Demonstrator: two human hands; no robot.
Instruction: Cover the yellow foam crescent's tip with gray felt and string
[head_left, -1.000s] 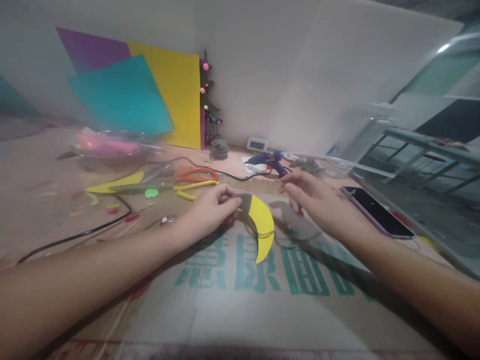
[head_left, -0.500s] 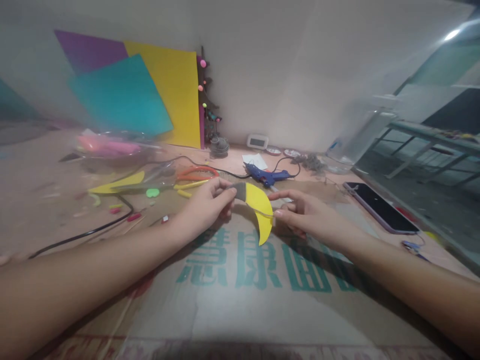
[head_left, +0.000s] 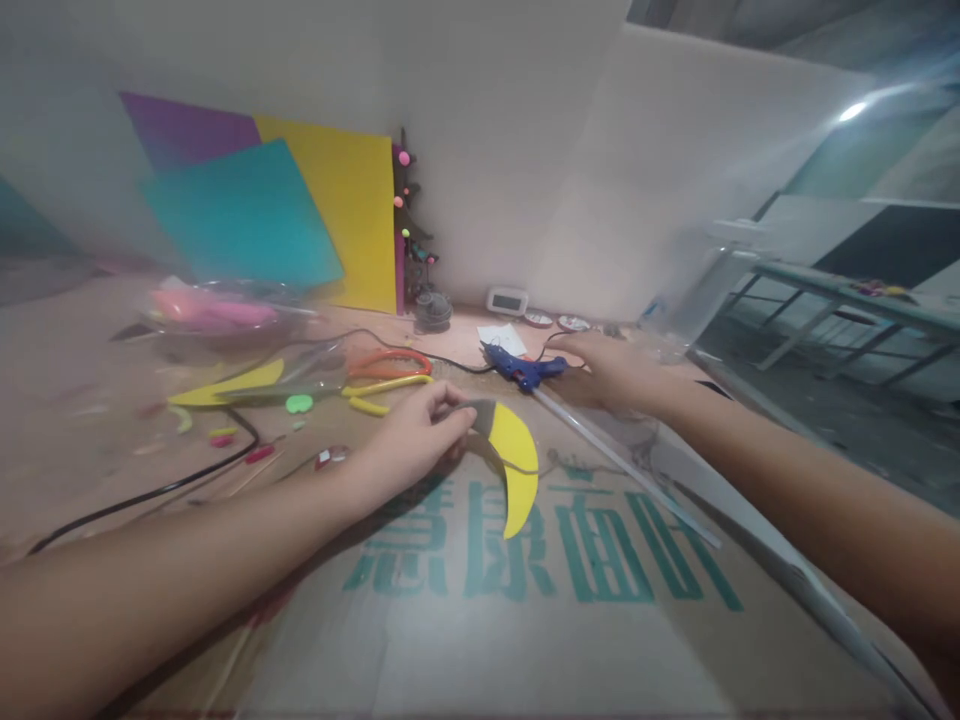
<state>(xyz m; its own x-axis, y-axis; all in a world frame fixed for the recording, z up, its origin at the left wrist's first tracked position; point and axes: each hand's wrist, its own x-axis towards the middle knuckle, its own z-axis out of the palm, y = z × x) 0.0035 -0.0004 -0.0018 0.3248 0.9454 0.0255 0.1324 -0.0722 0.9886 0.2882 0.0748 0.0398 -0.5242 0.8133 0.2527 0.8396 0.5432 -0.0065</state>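
Observation:
My left hand (head_left: 431, 430) is closed on the dark grey end of a yellow crescent-shaped piece (head_left: 517, 450), held over the printed cardboard. A thin brown twig-like strand crosses the crescent and extends to the right. My right hand (head_left: 600, 365) is stretched out to the back right, fingers extended beside the handle of a blue glue gun (head_left: 521, 370). Whether the fingers touch the gun cannot be made out. A long translucent glue stick (head_left: 630, 470) runs from the gun's body toward the front right.
Orange-and-yellow-handled scissors (head_left: 386, 375), a yellow cut piece (head_left: 232, 385) and a green bit (head_left: 298, 403) lie left. Coloured sheets (head_left: 247, 210) lean on the wall by a decorated branch (head_left: 412, 205). A small white clock (head_left: 508, 301) stands behind. A black cable (head_left: 150, 495) crosses the left.
My right hand has left the crescent and moved back and right toward the glue gun. My left hand still holds the crescent. The view has shifted slightly, and my right arm now covers the phone.

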